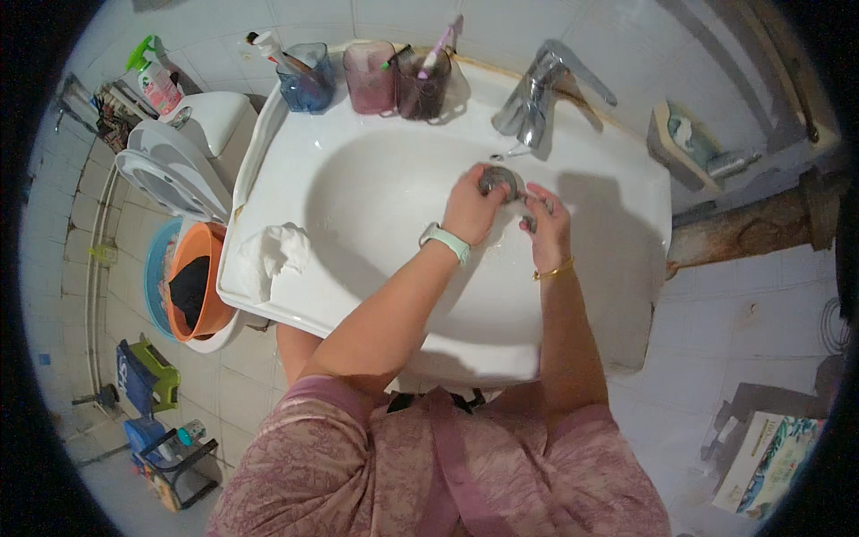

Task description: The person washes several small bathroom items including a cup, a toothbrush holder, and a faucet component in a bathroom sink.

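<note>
My left hand [470, 211], with a pale green-strapped watch at the wrist, grips a round grey object [498, 177], perhaps a metal drain strainer or stopper. It is held over the white ceramic washbasin [389, 201], just below the overflow hole. Close beside it on the right is my right hand [551, 228], wearing a gold-coloured bracelet. Its curled fingers hold a small grey piece [531, 222], too small to identify and partly covered. The chrome single-lever faucet [527, 101] stands behind both hands. Whether water is running cannot be told.
Along the basin's back ledge stand a blue cup [305, 80], a pink cup [369, 77] and a dark cup [421, 87] with a toothbrush. Crumpled white tissue [272, 258] lies at the left. Beyond are a toilet [218, 121] and an orange basin [218, 295]. A soap dish [684, 144] hangs right.
</note>
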{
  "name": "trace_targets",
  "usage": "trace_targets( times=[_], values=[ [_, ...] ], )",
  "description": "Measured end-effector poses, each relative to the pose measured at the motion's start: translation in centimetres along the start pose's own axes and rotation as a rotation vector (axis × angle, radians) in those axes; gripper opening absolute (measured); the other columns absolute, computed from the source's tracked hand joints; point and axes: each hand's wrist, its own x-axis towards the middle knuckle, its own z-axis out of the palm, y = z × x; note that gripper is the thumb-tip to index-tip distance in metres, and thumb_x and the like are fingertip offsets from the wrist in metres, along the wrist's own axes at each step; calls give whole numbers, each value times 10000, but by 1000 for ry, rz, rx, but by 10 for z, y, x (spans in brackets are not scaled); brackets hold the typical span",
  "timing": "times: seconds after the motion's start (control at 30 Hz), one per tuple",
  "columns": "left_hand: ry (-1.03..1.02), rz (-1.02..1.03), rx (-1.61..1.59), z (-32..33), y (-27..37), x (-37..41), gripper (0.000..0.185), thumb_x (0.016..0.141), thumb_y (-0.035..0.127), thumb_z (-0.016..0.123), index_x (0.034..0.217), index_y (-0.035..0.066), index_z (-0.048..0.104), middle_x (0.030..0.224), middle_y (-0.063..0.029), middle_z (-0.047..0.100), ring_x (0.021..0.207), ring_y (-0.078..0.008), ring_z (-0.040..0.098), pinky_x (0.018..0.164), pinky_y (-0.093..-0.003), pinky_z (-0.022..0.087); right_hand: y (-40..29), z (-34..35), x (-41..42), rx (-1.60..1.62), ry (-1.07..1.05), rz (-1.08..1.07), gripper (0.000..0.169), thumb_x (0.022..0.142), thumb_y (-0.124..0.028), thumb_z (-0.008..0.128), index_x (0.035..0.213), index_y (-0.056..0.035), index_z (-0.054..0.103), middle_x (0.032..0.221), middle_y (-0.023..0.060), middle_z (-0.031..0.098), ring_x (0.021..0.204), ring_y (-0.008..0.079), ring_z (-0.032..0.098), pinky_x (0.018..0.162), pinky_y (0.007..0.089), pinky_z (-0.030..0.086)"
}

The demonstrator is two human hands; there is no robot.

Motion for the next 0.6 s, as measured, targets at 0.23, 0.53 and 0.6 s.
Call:
trace_targets(
  times=[0.23, 0.53, 0.6],
  values=[
    [60, 145, 341, -11, 27, -7, 278, 871, 170, 598, 1087, -6, 598, 1013, -218, 580, 845, -355, 620, 746, -415, 499, -13, -1, 6, -124, 143, -149, 181, 961, -215, 543, 976, -74, 656, 674, -62, 491, 549, 21, 402, 429, 182, 292],
    [115, 165, 316, -7, 11, 2, 244, 917, 171, 571, 1055, -28, 595, 869, -144, 646, 736, -193, 598, 696, -310, 487, -40, -12, 0, 105, 342, -193, 396, 947, -320, 569, 656, -56, 517, 629, -22, 475, 548, 70, 383, 468, 239, 291],
    [135, 246, 362, -7, 9, 3, 239, 921, 169, 568, 1051, -30, 593, 834, -124, 650, 713, -169, 589, 677, -296, 485, -37, -13, 2, 162, 334, -225, 431, 949, -354, 564, 641, -64, 485, 616, -23, 454, 547, 70, 373, 469, 236, 277]
  ],
)
